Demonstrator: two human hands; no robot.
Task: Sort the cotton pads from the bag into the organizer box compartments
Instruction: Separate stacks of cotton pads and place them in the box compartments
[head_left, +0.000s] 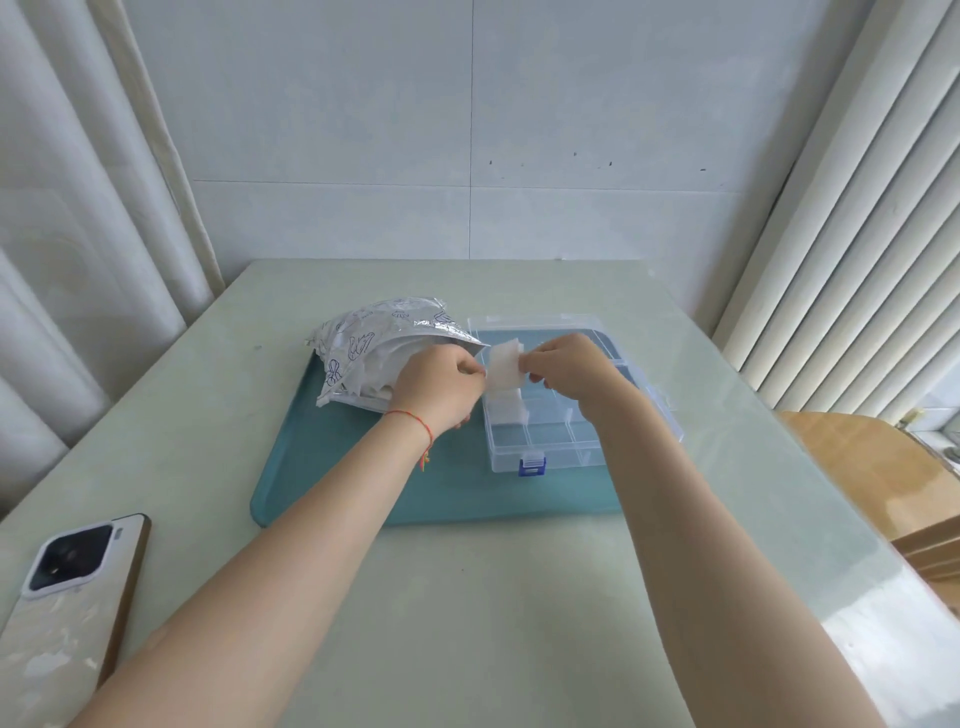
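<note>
**Pad pinched over the box**

Our left hand (447, 382) and right hand (563, 366) each pinch one edge of a cotton pad (505, 370), held just above the box (582, 447). It looks light, soft and floppy; edges suit best. The bag (384, 343) lies left of the box.

A room in a home, seen from a corner by a window. A pale green counter (467, 597) with a glossy top stands against a wall of large pale tiles (467, 130). White curtains (78, 208) hang at the left and vertical blinds (857, 208) at the right. Household items lie on the counter: a phone (67, 597) placed camera side up, a teal tray (441, 483), a silver printed bag (374, 353) and a clear plastic organizer box (550, 436). A wooden surface (857, 457) sits beside the counter's right edge.
</note>
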